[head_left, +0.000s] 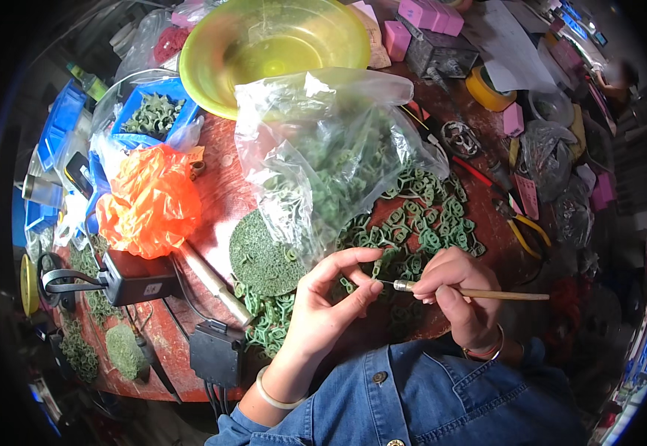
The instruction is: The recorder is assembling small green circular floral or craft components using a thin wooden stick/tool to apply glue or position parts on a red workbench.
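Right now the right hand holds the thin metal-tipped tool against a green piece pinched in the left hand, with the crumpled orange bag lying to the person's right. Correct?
Not quite: in the head view the orange bag lies to the person's left. The right hand does hold the tool against the green piece pinched in the left hand.

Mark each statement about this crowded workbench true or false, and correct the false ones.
1. The right hand holds a thin pointed tool with a wooden handle. True.
2. The left hand pinches a small green piece between thumb and fingers. True.
3. The big bowl at the top is red. False: it is yellow-green.
4. A crumpled orange bag lies to the left of the clear plastic bag. True.
5. The green pieces are stacked neatly in a box. False: they lie loose in a heap on the table.
6. The pliers lie at the person's left. False: they lie at the right.
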